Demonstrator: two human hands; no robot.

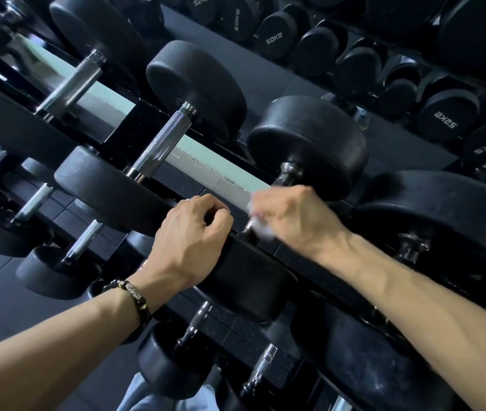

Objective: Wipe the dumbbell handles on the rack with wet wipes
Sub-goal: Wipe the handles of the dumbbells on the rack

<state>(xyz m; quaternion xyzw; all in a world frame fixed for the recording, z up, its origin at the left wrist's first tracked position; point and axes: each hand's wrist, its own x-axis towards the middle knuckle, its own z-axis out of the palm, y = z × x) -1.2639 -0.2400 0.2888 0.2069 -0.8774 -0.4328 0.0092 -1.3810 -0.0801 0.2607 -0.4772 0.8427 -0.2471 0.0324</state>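
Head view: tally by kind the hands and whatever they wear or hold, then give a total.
Hands: 2, the left hand and the right hand
Wet wipe: 1, held in the right hand
Beaded bracelet: 1, on the left wrist
Ring: 1, on the left hand
Total: 5

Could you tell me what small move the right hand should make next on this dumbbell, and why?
Probably slide the right hand with the wet wipe up the handle toward the far head: the wipe sits low and bare metal shows above.
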